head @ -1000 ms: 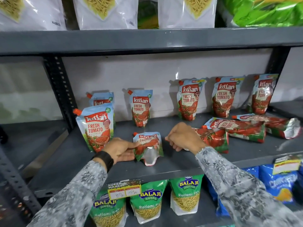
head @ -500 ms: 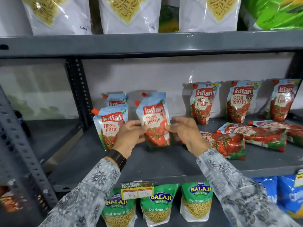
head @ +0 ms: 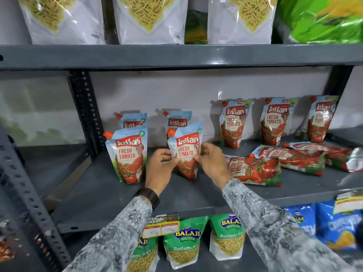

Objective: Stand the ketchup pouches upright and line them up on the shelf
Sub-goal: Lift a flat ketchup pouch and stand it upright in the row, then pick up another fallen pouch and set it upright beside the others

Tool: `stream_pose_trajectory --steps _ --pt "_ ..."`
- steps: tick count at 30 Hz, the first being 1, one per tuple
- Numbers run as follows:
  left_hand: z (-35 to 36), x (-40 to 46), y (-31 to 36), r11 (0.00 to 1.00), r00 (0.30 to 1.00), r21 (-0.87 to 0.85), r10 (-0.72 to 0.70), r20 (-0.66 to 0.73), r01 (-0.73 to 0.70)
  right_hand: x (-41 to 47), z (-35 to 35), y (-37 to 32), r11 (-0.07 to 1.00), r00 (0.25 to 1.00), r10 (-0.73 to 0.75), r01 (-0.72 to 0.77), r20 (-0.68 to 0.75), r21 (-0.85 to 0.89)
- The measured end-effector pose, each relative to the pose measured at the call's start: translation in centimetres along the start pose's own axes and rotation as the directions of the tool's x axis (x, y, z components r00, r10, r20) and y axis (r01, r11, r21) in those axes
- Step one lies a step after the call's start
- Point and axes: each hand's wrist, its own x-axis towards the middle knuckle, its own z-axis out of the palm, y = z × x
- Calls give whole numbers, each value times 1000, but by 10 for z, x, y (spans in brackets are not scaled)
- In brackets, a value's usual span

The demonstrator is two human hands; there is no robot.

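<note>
Ketchup pouches share the grey middle shelf (head: 110, 195) in front of you, some standing, some lying flat. Nearest you, below that shelf, green and white Balaji snack bags (head: 183, 242) stand in a row, with blue bags (head: 334, 226) to their right and a price tag (head: 161, 225) clipped to the shelf edge above them.

Your left hand (head: 160, 169), with a dark watch (head: 150, 195) at the wrist, closes its fingers on the left edge of the held pouch (head: 185, 152). Your right hand (head: 213, 163) pinches the pouch's right edge between thumb and fingers. Between them the pouch stands upright, label toward you, orange cap at top left, its base on or just above the shelf; you cannot tell which.

Just left of it, a front pouch (head: 128, 157) stands on its own. To the right of your right hand, three flat pouches (head: 255, 169) lie on their sides, one after another toward the right.

Farther back, one rear pouch (head: 134, 120) stands behind the front left one, and another (head: 177, 119) stands behind the one you hold. Along the far wall to the right, three more upright pouches (head: 234, 122) stand apart in a row.

Above everything, the upper shelf (head: 176, 55) carries white noodle-snack bags (head: 151, 18) and a green bag (head: 322, 18).
</note>
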Motion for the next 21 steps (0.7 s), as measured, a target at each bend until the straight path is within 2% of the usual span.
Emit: stream_pose_trajectory --steps 4,6,8,10,12,13,16,18,21 --pt "-3 -7 5 1000 1000 -6 -20 4 20 -3 -18 -5 999 996 7 -4 85 -36" --pt "-3 -21 10 1000 995 3 -16 -103 16 -1 -37 -7 995 996 -25 32 80 -95" --pt "2 -41 14 1000 969 9 3 -246 -1 6 -63 -9 967 992 -114 122 51 -223" --pt "15 -63 20 998 968 -56 -29 -250 16 14 -92 -12 906 980 -190 195 50 -376" --pt "33 -78 26 964 976 -217 -185 -116 156 24 -119 -16 832 976 -207 208 62 -515" --pt "49 -84 31 909 958 -318 -287 -15 268 31 -136 -17 787 979 -186 201 86 -584" --pt "88 -97 51 675 823 -474 -506 259 565 50 -166 -22 649 970 22 170 242 -742" --pt "118 -105 59 550 725 -478 -585 365 685 62 -181 -17 572 903 185 222 388 -790" --pt "160 -114 69 411 622 -485 -644 444 772 75 -193 -1 575 798 340 242 497 -782"
